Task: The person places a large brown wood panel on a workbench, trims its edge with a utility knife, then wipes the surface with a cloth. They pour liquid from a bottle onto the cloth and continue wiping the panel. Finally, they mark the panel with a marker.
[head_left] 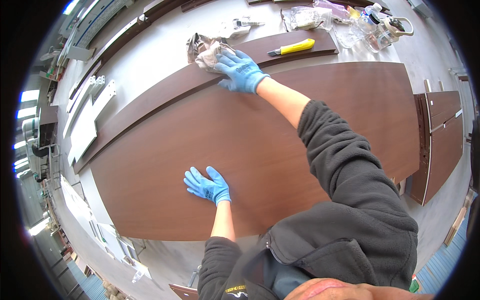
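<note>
A large dark brown panel (280, 145) lies flat before me. My left hand (209, 188), in a blue glove, rests on it palm down, fingers spread. Farther off, my right hand (241, 72), gloved alike, reaches to the panel's far edge. Its fingers are stretched out against a crumpled grey-beige cloth (207, 52), with the thumb apart. That cloth lies bunched over a long, narrow brown board (165, 97) along the far side. Right of it, a yellow utility knife (295, 47) lies on the same board, blade toward the cloth.
At the far right stand a clear jug (382, 37), a plastic bottle (371, 11) and plastic bags (307, 18). A tube (248, 23) lies beyond the cloth. White strips (90, 115) lie at the left. More brown panels (442, 140) are stacked on the right.
</note>
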